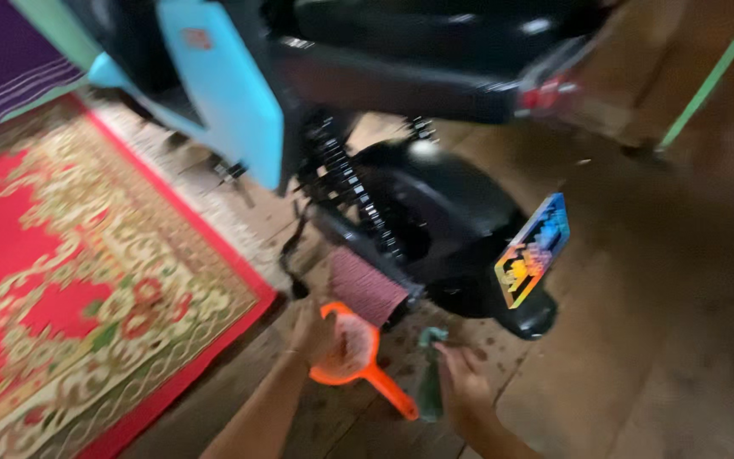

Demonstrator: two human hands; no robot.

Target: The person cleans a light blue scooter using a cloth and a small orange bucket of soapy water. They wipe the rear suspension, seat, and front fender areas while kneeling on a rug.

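1. The left hand (316, 333) is at the rim of one orange plastic strainer (348, 348). The strainer has a round bowl, a pale mesh inside, and a straight flat handle that runs toward the lower right. The grip of this hand looks closed on the bowl's left edge, though motion blur hides the fingers.
2. The strainer sits low over the wooden floor (656, 340), just under the end of the scooter's muffler (369, 287).
3. The muffler end is a short cylinder with a ribbed, reddish-pink surface.
4. The right hand (460, 382) holds one small dark green object (429, 374), narrow and upright; its kind cannot be told through the blur. The grip is partly curled around it, with fingers stretched toward the top.
5. One scooter (401, 127) fills the upper part of the view. It has smooth light blue side panels, a black padded seat, a glossy black rear fender and one black coil spring shock.
6. One rectangular plate (533, 251) with rainbow-coloured shiny print hangs tilted on the rear fender.
7. One red carpet (70, 289) with cream and green ornamental patterns lies flat on the floor to the left.
8. The floor is made of dark brown planks with visible seams.
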